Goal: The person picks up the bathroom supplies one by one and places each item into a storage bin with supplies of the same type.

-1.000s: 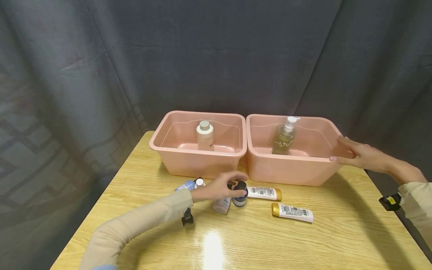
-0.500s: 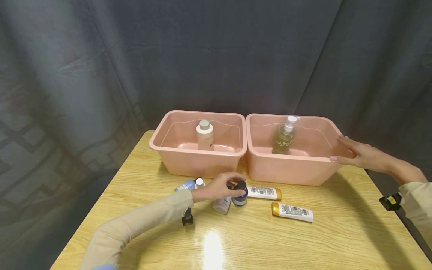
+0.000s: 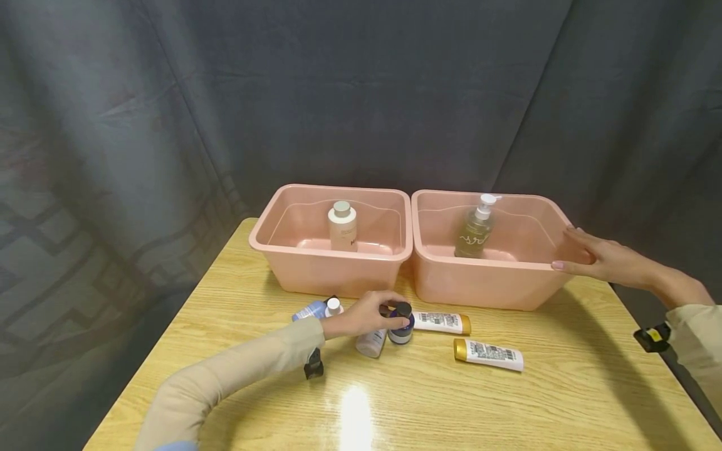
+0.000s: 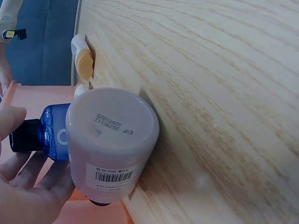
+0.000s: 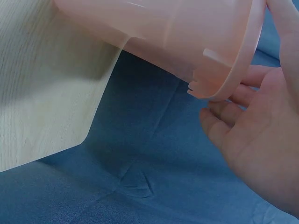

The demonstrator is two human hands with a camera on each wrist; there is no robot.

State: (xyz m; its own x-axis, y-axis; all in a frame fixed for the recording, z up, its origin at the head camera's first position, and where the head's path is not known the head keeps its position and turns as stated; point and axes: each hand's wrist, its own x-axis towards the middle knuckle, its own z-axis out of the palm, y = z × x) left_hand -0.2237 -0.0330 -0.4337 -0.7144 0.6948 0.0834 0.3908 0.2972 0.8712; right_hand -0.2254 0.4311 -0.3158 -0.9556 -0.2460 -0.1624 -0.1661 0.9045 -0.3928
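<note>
My left hand [image 3: 366, 313] curls its thumb and fingers around a small dark-blue bottle [image 3: 401, 332] with a black cap, which stands upright on the table. In the left wrist view, the blue bottle [image 4: 57, 133] is partly behind a pale translucent bottle [image 4: 112, 140] that lies with its printed base toward the camera. That pale bottle [image 3: 370, 344] is just beside the left hand in the head view. At the far right, my right hand [image 3: 612, 260] grips the rim of the right pink bin [image 3: 479, 285], with its fingertips [image 5: 212, 123] at the rim's underside.
The left pink bin [image 3: 333, 275] holds a white bottle [image 3: 342, 228]; a green pump bottle [image 3: 474, 235] stands in the right one. Two white tubes with gold caps, a rear tube [image 3: 439, 322] and a front tube [image 3: 489, 355], lie rightward. A light-blue bottle [image 3: 311, 310] and a white-capped bottle [image 3: 333, 307] lie left.
My left hand's fingers have drawn in closer around the small blue bottle. The right hand stays on the bin's rim.
</note>
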